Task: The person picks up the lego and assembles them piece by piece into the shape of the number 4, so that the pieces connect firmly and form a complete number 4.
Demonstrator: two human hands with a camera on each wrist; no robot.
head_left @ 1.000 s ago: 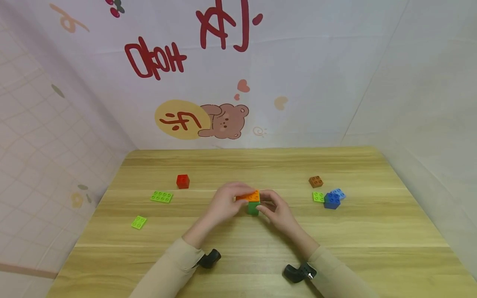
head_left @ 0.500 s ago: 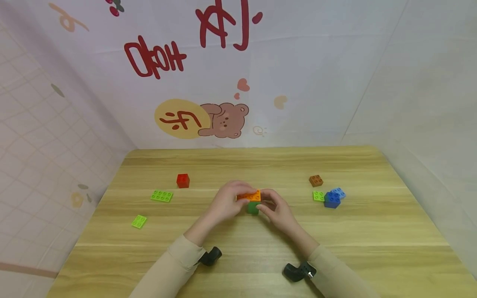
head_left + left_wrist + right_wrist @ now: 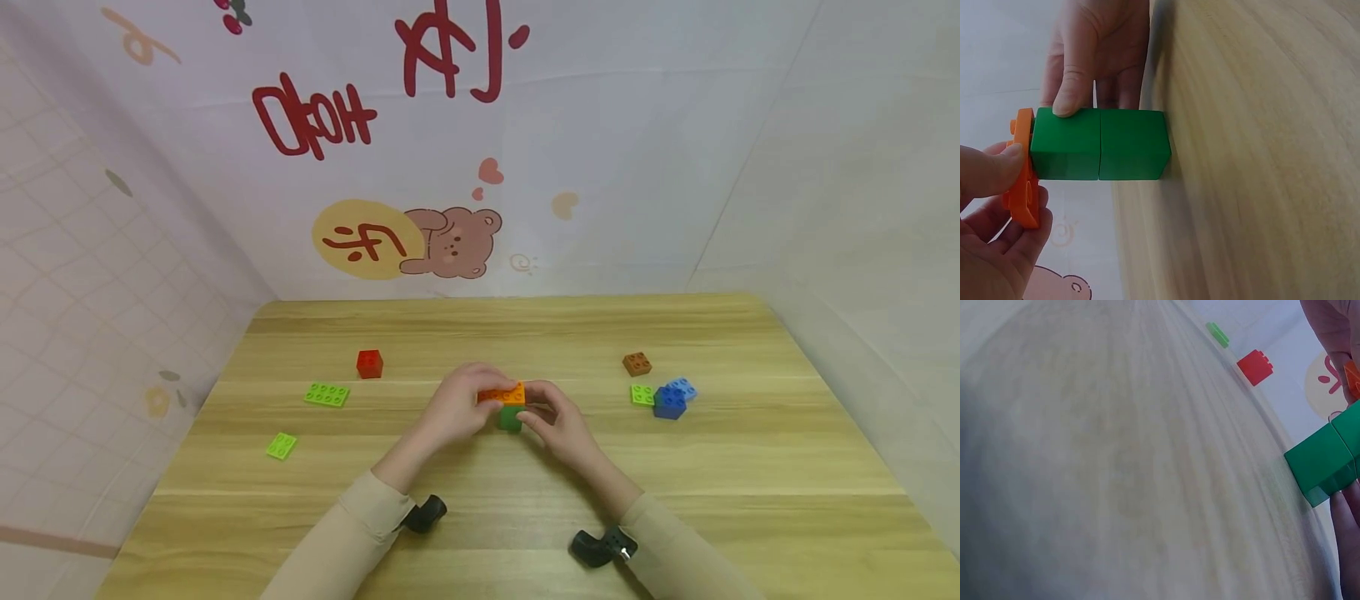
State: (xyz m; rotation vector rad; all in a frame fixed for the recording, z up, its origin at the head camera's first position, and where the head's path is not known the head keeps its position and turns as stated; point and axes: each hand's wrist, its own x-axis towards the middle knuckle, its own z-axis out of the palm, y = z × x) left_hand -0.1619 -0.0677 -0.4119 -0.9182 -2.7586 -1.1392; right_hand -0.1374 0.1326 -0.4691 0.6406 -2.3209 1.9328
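At the middle of the wooden table (image 3: 510,329), two bare hands meet over one small tower of three pieces: an upper green block (image 3: 1066,150) and a lower green block (image 3: 1135,147), stacked upright, with one orange plate (image 3: 510,396) at the top, jutting out to the left. The left hand (image 3: 453,408) pinches that orange plate, thumb above and fingers beneath; the right hand (image 3: 561,425) grips the upper green block, thumb on its near face (whether the plate is fully seated, I cannot tell). Seven loose pieces lie well apart from the tower. Three are on the left: one red block (image 3: 370,365), one eight-stud lime plate (image 3: 326,395) and, nearer the person, one four-stud lime plate (image 3: 281,446). Four are on the right: one brown piece (image 3: 637,364) farthest back, then one small lime plate (image 3: 642,396) just beside one dark blue block (image 3: 670,403), which partly hides one light blue piece (image 3: 683,387). Two black wrist mounts (image 3: 426,515) show, one at each beige sleeve (image 3: 360,533).
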